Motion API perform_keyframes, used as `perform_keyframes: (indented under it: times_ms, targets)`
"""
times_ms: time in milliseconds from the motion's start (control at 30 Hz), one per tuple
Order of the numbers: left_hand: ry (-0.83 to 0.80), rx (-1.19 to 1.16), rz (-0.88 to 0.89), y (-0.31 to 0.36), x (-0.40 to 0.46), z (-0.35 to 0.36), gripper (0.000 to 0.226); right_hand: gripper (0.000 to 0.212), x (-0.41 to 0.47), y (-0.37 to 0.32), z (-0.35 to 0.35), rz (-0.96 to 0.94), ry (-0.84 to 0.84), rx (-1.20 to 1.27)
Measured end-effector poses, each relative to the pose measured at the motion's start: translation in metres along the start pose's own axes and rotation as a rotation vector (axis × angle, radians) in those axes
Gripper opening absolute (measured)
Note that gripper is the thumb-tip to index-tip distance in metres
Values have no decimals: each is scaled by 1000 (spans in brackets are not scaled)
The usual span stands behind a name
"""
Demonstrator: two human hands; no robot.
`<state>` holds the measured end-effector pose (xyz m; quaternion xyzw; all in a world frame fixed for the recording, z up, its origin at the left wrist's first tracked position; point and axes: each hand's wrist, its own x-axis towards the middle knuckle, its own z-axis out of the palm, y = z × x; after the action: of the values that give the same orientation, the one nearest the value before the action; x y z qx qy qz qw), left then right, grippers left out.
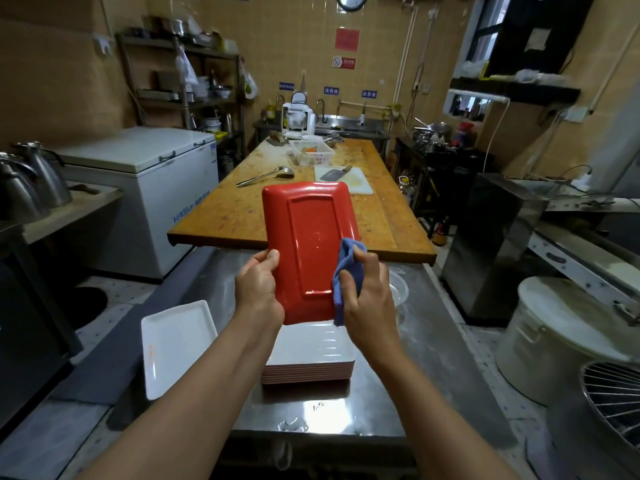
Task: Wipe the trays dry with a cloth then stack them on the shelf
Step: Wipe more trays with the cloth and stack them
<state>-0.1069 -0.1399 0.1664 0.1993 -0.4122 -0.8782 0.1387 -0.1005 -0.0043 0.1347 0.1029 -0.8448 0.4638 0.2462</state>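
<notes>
I see the long wooden worktable [242,209] running away from me down the middle of the kitchen, with a white chest freezer [145,188] to its left. Nearer me is the stainless steel counter [377,403], wet in patches along its front. On that counter sits a stack of rectangular trays, white on top with red edges [311,362], and just to its left a single white rectangular tray [173,344] lies tilted with one side hanging over the counter's edge.

Above the stack I hold a red rectangular plastic tray [308,244] raised in the air, its underside facing me, its long side running away from me. My left hand [258,289] grips its near left edge, thumb curled over onto the red underside. My right hand [367,299] clutches a bunched blue cloth [346,275] and presses it against the tray's near right edge.

Farther off on the wooden worktable lie a white plastic basket [311,152], a white cutting board [356,181] with a cleaver [334,173] on it, and a steel ladle [266,176].
</notes>
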Motion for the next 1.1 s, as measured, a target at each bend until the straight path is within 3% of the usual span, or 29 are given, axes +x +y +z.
perform_keyframes:
  times_ms: [67,267,367,433,533,600,700,767,867,933,1100]
  targets:
    - [-1,-38,-15,-1,4,9,12,33,-5,2,-6,43,21,131]
    - [-92,-66,-80,-17,-3,22,11,35,18,3,-30,488,95,908]
    - [-198,156,-109,-13,-3,7,4,36,24,15,-38,540,38,1037]
    - [-233,355,-76,2,3,-4,22,35,29,26,-47,538,-44,1063]
    - [-195,594,155,39,14,-5,59,37,39,42,-66,501,-248,1069]
    - [-276,757,260,63,20,1,71,39,47,47,-76,463,-365,1070]
    - [-534,951,102,84,22,9,82,44,58,47,-82,409,-502,1020]
    - [-662,951,-28,86,24,8,85,44,65,45,-84,383,-546,989]
    - [-697,788,-84,77,27,0,81,42,73,38,-84,366,-545,944]
    - [-660,708,-44,71,26,-4,65,37,78,32,-83,334,-521,851]
    - [-428,587,-75,58,23,-1,38,34,79,14,-63,37,-309,253]
